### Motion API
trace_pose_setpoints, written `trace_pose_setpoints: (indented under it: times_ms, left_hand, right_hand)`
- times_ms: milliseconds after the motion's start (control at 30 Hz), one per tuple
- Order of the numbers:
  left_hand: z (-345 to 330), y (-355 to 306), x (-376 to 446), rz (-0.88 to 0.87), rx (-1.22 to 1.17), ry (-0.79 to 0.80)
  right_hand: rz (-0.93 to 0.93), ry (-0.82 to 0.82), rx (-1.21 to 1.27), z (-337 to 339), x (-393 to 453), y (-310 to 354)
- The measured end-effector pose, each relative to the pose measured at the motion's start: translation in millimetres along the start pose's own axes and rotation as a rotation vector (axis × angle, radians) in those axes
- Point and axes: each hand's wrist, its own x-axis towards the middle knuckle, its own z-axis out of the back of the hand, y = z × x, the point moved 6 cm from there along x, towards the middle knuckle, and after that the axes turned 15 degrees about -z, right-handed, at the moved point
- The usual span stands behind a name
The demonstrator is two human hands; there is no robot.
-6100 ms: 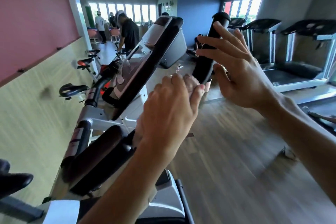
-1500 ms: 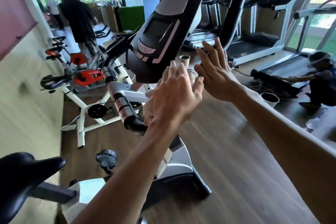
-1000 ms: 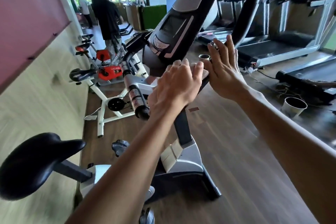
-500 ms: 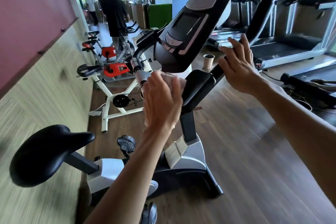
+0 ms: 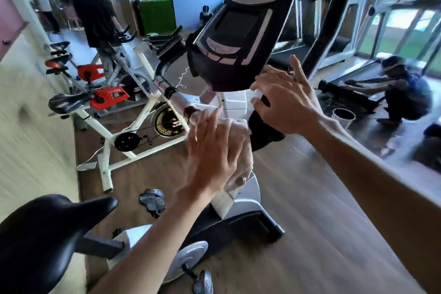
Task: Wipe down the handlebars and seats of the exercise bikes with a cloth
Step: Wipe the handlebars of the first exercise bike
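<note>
I stand behind a black-and-white exercise bike. Its black console [image 5: 238, 31] tilts up in front of me and its black seat [image 5: 47, 234] is at the lower left. My left hand [image 5: 214, 150] has straight, spread fingers and presses a pale cloth [image 5: 243, 157] against the bike's centre post just below the console; the cloth hangs under the palm. The left handlebar [image 5: 171, 93] runs up and left from there. My right hand [image 5: 286, 102] is open with fingers spread at the white mount under the console. The tall black right handlebar [image 5: 334, 19] rises behind it.
White-and-red spin bikes [image 5: 107, 98] stand in a row along the left wall [image 5: 28, 126], with a person in black [image 5: 95, 12] among them. Treadmills [image 5: 334, 43] line the right side. A person [image 5: 405, 93] crouches there beside a small bucket [image 5: 343, 116]. Wooden floor lies between.
My left hand has slid the cloth down and to the right, under the console. My right hand has come off the right handlebar and moved inward to the console mount.
</note>
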Motion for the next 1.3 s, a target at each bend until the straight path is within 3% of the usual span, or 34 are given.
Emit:
trace_pose_setpoints:
  times_ms: [200,367,433,533,633,867,1100,1300]
  left_hand:
    - [-13,-29,26,0.046,0.018,-0.107]
    - [-10,-2,24,-0.375,0.023,-0.23]
    - [-12,6,21,-0.462,-0.013,-0.268]
    - [-13,-5,22,-0.251,-0.027,-0.33]
    - [-16,-22,22,-0.05,-0.005,-0.283]
    - [-11,7,26,-0.511,-0.08,-0.327]
    - [-12,-16,25,-0.101,-0.058,-0.29]
    - [1,2,27,-0.436,-0.071,-0.224]
  right_hand:
    - [-0.142,-0.036,-0.114,-7,-10,9]
    - [-0.18,0.012,-0.17,-9,-13,10]
    - [-0.185,0.005,-0.171,-9,-14,11]
    - [-0.216,-0.021,-0.159,-9,-11,12]
    - [-0.235,-0.027,-0.156,-10,-10,12]
    - [-0.242,0.007,-0.204,-10,-15,13]
    - [-0.284,0.043,-0.258,-14,-12,15]
    - [-0.265,0.018,-0.246,-12,-16,13]
